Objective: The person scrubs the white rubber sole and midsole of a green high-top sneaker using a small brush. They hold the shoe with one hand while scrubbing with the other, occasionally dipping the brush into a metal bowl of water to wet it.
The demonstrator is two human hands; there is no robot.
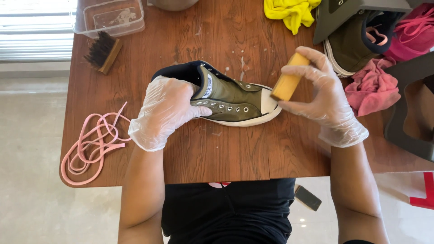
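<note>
Left hand [165,110] fingers clamped on olive sneaker [230,97], right hand [323,97] fingers pinching yellow block [289,81]

view: head-worn | facing: steeply down onto wooden table [203,149] | range: close, arm's reach | frame: tabletop, floor strip at left, wearer's lap

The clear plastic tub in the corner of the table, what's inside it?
Through the clear plastic tub some whitish foam or residue shows on its bottom; whether there is liquid too cannot be told. A brush lies beside it on the table, not inside.
</note>
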